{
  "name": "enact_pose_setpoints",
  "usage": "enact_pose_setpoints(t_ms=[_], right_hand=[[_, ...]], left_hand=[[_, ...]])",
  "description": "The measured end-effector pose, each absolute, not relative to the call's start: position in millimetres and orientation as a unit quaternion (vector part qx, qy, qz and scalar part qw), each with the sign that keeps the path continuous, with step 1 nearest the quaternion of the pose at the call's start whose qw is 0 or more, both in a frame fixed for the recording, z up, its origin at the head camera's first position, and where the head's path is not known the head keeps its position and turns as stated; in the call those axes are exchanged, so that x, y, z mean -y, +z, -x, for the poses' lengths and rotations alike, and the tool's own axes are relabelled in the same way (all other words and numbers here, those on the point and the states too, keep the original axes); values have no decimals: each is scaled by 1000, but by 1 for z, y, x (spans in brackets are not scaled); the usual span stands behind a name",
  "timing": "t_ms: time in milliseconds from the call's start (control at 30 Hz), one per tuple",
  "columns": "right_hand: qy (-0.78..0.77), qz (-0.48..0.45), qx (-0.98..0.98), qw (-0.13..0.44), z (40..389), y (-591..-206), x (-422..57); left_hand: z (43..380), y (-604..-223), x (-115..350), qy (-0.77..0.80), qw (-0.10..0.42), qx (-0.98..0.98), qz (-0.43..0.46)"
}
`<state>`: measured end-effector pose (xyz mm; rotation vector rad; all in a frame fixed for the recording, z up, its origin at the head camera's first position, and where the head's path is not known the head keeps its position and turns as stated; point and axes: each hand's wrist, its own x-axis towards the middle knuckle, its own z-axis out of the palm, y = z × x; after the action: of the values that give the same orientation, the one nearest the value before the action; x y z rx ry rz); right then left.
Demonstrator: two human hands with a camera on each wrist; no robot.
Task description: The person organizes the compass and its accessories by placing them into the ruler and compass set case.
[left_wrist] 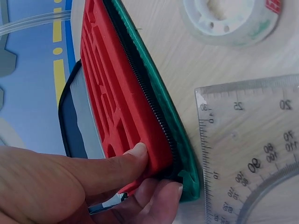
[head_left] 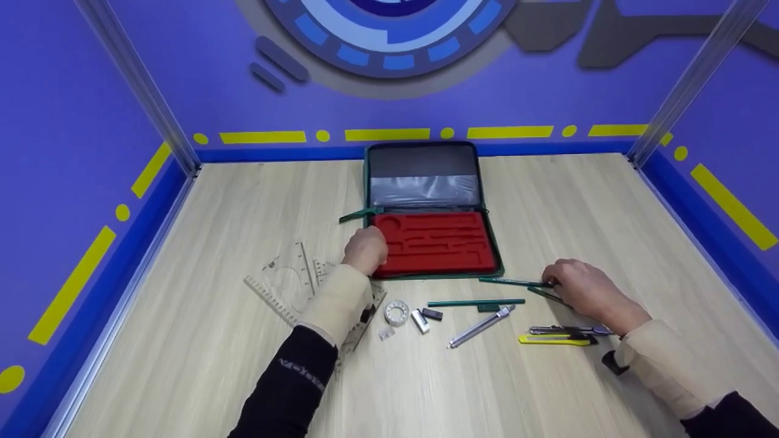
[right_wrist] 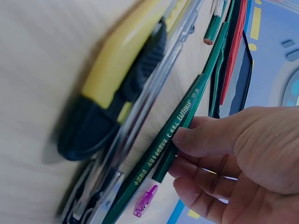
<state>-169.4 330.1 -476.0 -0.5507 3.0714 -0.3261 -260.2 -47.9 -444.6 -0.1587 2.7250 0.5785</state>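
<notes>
My left hand [head_left: 365, 250] pinches the near left corner of an open zip case [left_wrist: 187, 154], thumb on its red moulded insert [head_left: 438, 263] and fingers at the green edge. The insert's shaped recesses hold nothing that I can see. Over to the right, my right hand [head_left: 584, 289] pinches a green pencil [head_left: 511, 281] near one end, between thumb and fingers. Against it in the right wrist view lies a second green pencil [right_wrist: 154, 154] with gold lettering. A third green pencil [head_left: 465, 302] lies in front of the case.
Clear set squares and a protractor [left_wrist: 250, 144] lie by my left forearm. Mid-table are a tape roll [head_left: 397, 312], a white-sleeved eraser [head_left: 420, 321], a dark small block [head_left: 433, 314] and a silver compass [head_left: 481, 327]. A yellow cutter [head_left: 551, 339] lies below my right hand.
</notes>
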Motion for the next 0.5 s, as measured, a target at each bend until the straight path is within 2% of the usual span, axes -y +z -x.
enact_pose_setpoints(t_ms=[267,500], right_hand=[[-109,177,-978,-1,170,-479,-332],[-110,190,-975,-33,172,-467,-334]], left_hand=[[258,-445,48,212,172,-960,61],[258,-445,48,210,161,-962,66]])
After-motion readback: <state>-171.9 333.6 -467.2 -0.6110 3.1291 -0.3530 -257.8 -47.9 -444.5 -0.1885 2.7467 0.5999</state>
